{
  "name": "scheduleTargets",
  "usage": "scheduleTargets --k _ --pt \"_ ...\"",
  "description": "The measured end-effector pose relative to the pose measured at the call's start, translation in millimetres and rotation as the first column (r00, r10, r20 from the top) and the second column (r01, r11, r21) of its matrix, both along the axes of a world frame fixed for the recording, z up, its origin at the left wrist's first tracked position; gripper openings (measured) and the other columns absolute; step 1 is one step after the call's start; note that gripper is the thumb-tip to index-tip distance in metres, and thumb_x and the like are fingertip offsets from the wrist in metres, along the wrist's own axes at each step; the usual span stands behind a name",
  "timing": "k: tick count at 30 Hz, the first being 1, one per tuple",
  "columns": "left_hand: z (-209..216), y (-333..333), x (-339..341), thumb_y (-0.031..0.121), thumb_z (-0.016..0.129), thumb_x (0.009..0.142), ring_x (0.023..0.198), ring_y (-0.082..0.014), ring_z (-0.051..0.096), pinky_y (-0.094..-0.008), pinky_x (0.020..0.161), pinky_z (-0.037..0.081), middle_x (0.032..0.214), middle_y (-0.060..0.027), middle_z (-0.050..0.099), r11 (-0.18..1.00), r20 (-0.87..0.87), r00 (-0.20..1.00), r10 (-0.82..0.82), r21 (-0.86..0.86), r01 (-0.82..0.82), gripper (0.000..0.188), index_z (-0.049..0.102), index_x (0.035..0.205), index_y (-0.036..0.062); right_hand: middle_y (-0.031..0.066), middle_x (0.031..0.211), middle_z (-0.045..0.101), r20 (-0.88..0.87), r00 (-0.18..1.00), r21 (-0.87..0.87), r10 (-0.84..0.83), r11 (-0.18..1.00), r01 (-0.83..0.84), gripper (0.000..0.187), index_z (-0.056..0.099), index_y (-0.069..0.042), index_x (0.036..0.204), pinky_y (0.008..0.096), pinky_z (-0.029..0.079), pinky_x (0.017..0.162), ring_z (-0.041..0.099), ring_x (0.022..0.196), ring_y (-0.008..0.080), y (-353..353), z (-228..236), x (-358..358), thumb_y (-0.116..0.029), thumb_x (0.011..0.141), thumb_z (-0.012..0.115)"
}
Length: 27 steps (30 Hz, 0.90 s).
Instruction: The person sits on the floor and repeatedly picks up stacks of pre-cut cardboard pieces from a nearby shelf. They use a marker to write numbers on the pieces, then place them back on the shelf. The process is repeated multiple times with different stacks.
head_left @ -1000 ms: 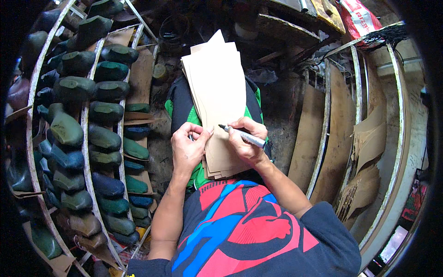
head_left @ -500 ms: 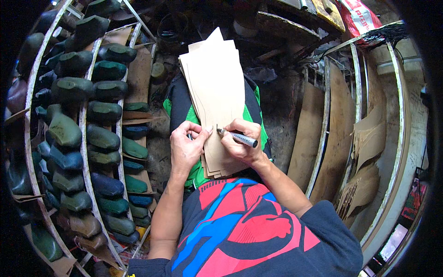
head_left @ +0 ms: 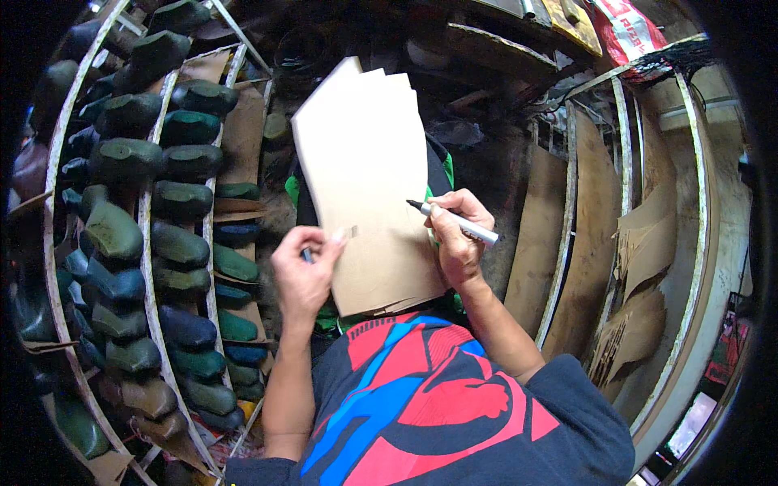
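Note:
A stack of tan card sheets (head_left: 417, 121) lies across my lap. Its top sheet (head_left: 365, 174) is skewed to the left over the others and bears a small dark mark near its left edge. With thumb and fingers, my left hand (head_left: 301, 266) pinches that sheet's left edge. A small dark blue piece (head_left: 306, 255), perhaps a cap, is tucked in the same hand. My right hand (head_left: 462, 243) grips a grey marker (head_left: 480, 232), uncapped, its black tip pointing left just above the sheet's right part.
To my left, a white metal rack (head_left: 154, 162) holds several rows of dark green and blue shoe lasts (head_left: 127, 159). On the right, large brown boards (head_left: 587, 219) lean in another rack (head_left: 620, 121). A red and white bag (head_left: 632, 32) lies at the far right.
The top sheet has swung left, its far end fanned out from the stack. My left hand has moved left with its edge. My right hand has lifted the marker away, to the right.

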<state>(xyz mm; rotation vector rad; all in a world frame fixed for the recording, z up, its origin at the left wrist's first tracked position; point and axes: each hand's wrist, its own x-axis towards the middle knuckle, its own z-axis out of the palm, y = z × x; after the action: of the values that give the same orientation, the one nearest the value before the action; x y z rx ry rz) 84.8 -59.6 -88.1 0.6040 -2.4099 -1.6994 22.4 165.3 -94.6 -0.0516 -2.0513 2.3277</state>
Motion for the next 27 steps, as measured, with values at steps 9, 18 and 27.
scheduleTargets --k 9,18,27 --pt "13.5 -36.9 21.0 0.006 0.080 0.089 0.064 -0.0020 0.046 -0.0211 0.057 0.038 0.073 0.0047 0.055 0.998 0.038 0.998 0.058 -0.013 -0.058 0.022 0.060 0.082 0.0016 0.0033 0.072 0.066 -0.115 0.975 0.233 0.189 0.960 -0.158 0.007 0.068 0.002 0.084 0.0237 0.045 0.057 0.058 0.063 0.0063 -7.7 -1.1 -2.5 -0.004 0.088 0.067" --pt "12.9 -34.2 18.6 0.005 0.080 0.089 0.063 -0.0024 0.045 -0.0216 0.057 0.038 0.072 0.0049 0.054 0.998 0.028 0.997 0.065 -0.009 -0.065 0.023 0.059 0.081 0.0018 0.0130 0.064 0.062 -0.303 0.913 0.475 0.272 0.874 -0.103 0.005 0.064 0.000 0.074 0.0332 0.048 0.050 0.061 0.051 0.0221 -15.4 -12.1 -0.2 -0.002 0.072 0.068" --pt "11.9 -33.8 19.6 0.005 0.080 0.089 0.065 -0.0024 0.047 -0.0215 0.057 0.039 0.074 0.0036 0.056 0.998 0.033 0.998 0.062 -0.008 -0.062 0.021 0.060 0.082 0.0015 0.0089 0.063 0.058 -0.291 0.899 0.557 0.327 0.822 -0.118 0.003 0.063 -0.001 0.074 0.0311 0.043 0.051 0.053 0.053 0.0162 -12.4 -12.5 -0.5 0.000 0.074 0.066"
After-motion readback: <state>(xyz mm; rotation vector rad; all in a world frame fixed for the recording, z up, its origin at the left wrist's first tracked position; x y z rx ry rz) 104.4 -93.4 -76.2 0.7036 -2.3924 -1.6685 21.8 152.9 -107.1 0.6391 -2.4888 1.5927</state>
